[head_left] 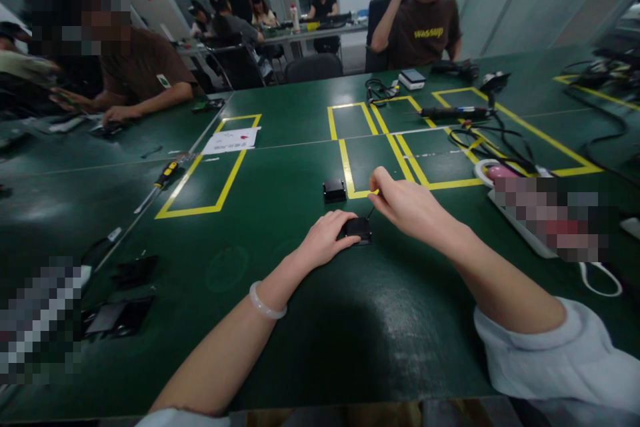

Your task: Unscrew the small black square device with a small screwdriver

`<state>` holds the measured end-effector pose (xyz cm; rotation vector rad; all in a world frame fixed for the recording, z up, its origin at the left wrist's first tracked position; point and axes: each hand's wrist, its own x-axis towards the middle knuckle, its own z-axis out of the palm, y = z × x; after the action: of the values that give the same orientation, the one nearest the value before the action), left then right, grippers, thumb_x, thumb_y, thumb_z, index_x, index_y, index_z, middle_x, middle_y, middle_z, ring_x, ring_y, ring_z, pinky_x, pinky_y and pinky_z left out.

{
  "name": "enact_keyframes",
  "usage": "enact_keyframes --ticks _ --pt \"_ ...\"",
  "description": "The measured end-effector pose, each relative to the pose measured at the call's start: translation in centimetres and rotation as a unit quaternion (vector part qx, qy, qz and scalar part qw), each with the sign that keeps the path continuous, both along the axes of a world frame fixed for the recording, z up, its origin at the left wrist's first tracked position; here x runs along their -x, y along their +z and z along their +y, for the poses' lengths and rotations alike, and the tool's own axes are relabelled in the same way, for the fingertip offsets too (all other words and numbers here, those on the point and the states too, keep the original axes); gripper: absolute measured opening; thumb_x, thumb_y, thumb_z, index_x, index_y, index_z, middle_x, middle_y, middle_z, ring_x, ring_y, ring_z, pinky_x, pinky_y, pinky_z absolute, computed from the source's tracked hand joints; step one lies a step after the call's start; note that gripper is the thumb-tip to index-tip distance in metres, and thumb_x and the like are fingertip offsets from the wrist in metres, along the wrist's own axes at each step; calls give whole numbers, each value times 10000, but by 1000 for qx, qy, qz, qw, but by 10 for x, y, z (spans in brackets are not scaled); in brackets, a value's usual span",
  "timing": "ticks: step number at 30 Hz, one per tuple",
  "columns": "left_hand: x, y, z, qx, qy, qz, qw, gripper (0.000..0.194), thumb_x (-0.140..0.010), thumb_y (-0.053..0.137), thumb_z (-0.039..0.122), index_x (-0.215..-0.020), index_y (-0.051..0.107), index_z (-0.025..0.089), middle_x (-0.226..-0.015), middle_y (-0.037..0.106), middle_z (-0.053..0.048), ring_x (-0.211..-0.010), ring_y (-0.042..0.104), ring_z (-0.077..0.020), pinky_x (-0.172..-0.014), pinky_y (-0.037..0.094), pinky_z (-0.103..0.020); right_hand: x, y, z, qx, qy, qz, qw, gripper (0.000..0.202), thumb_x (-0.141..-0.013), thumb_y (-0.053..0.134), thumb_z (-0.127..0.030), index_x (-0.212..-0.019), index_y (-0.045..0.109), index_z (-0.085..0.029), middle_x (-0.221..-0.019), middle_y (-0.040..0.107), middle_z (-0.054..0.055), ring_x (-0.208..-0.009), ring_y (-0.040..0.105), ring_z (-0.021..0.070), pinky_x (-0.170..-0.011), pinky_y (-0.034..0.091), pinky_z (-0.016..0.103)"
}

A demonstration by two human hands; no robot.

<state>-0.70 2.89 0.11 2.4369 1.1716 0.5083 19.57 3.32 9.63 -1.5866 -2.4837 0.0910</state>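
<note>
Low on the green table, my left hand (330,235) is closed round the left side of a small black box (359,229), which rests on the tabletop. The fingers lie along its far edge and the thumb along its near edge. My right hand (400,199), in a fist just beyond and to the right, grips a small screwdriver (371,212). Its thin dark shaft slants down to the box's far right corner, and most of the handle is hidden in the fist. A second black box (335,190) of similar look stands just beyond my left hand.
Yellow tape outlines (350,177) mark the table (280,193). Left lie a yellow-black screwdriver (167,175), a paper sheet (231,140) and dark parts (117,317). Black cables (515,147) and a pale strap (603,288) are at right. Two people in brown shirts sit across.
</note>
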Motion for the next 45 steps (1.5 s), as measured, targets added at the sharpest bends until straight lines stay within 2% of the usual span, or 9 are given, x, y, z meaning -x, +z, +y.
enact_keyframes --ticks 5,10,12,18,24,29,35,40,45 --pt "1 0 0 -1 3 -1 1000 368 -904 545 438 -1187 514 204 -1129 592 -75 -1048 546 -250 -895 445 -372 -2 1 0 -9 11 4 1000 167 -942 375 -321 -1028 461 -208 -865 680 40 -716 609 185 -540 254 268" --pt "1 0 0 0 1 -1 1000 368 -902 549 435 -1185 515 203 -1129 592 -78 -1057 546 -253 -895 446 -375 2 2 0 -25 -12 -52 998 230 -958 352 -391 -995 492 -213 -794 682 47 -712 628 212 -534 230 279" --pt "0 1 0 0 1 0 1000 366 -902 550 429 -1186 515 202 -1129 592 -79 -1053 546 -253 -893 447 -376 3 2 -1 -28 -10 -62 998 237 -963 334 -375 -1019 490 -205 -787 683 49 -707 632 218 -529 223 282" --pt "0 1 0 -2 3 -1 1000 365 -902 552 428 -1183 518 198 -1118 595 -77 -1036 549 -248 -885 449 -374 2 2 -4 -28 16 -31 999 214 -928 359 -286 -1095 451 -187 -851 687 46 -724 634 206 -527 241 280" --pt "0 0 1 -5 3 3 1000 371 -898 554 434 -1180 524 194 -1124 595 -79 -1034 549 -249 -885 450 -376 2 2 -4 -19 19 -60 998 232 -959 326 -364 -1021 481 -203 -821 689 52 -724 638 212 -530 233 281" --pt "0 1 0 -3 3 1 1000 364 -900 555 423 -1186 524 202 -1135 594 -79 -1044 547 -250 -893 450 -378 0 2 -3 -17 22 -38 999 219 -946 328 -308 -1084 450 -191 -843 687 47 -713 634 208 -522 234 283" --pt "0 1 -1 -1 3 -2 1000 369 -902 549 427 -1190 520 198 -1127 594 -80 -1038 548 -249 -894 451 -376 2 4 -3 -6 9 -48 999 243 -960 320 -368 -1046 468 -197 -824 687 59 -725 629 211 -535 236 278" --pt "0 3 -1 3 1 -2 1000 371 -902 549 423 -1197 519 201 -1137 593 -83 -1049 544 -251 -901 450 -381 0 4 -2 13 18 -22 1000 224 -953 318 -317 -1094 445 -197 -846 684 51 -712 620 199 -529 239 269" --pt "0 3 -1 2 1 0 1000 372 -903 545 427 -1199 517 204 -1137 591 -81 -1048 547 -252 -904 450 -386 -1 6 -2 8 11 -11 1000 201 -935 340 -311 -1049 460 -197 -839 677 53 -710 616 204 -543 256 274"
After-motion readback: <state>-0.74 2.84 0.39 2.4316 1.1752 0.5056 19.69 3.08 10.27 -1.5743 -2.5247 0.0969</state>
